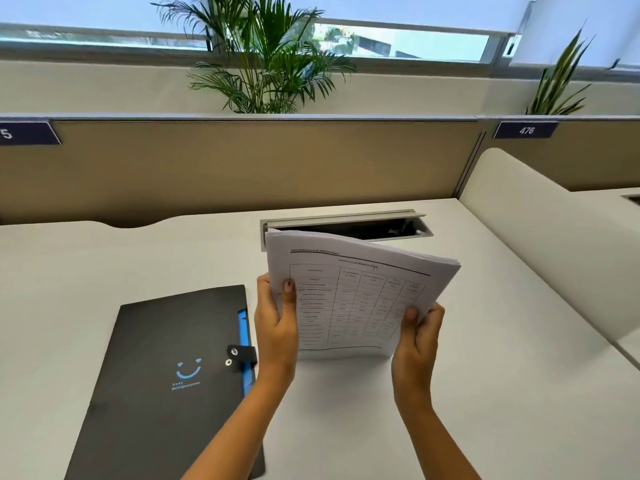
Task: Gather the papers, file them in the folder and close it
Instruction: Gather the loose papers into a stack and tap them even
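Papers (360,296): a stack of white sheets is held upright, its lower edge resting on the desk (519,341); the top corners lean away toward the far side; a printed table with a heading is seen on the front sheet; the text is too small to be read.

Left hand (277,320): closed on the left edge of the stack; the thumb is laid across the front sheet, the fingers are curled behind and hidden.

Right hand (419,334): closed on the lower right edge of the stack; the thumb is pressed on the front, the other fingers are wrapped behind.

Folder (166,382): black, lying flat and shut on the desk just left of the left hand; a blue smile mark is printed on its cover; a blue inner edge is shown along the right side; the strap (242,353) with a snap is laid over that edge.

Cable slot (346,226): set in the desk behind the stack, its lid raised.

Partition (242,161): tan, behind the desk; a tag (526,130) reading 476 is fixed at the right.

Plants (263,57): seen above the partition, before the window.
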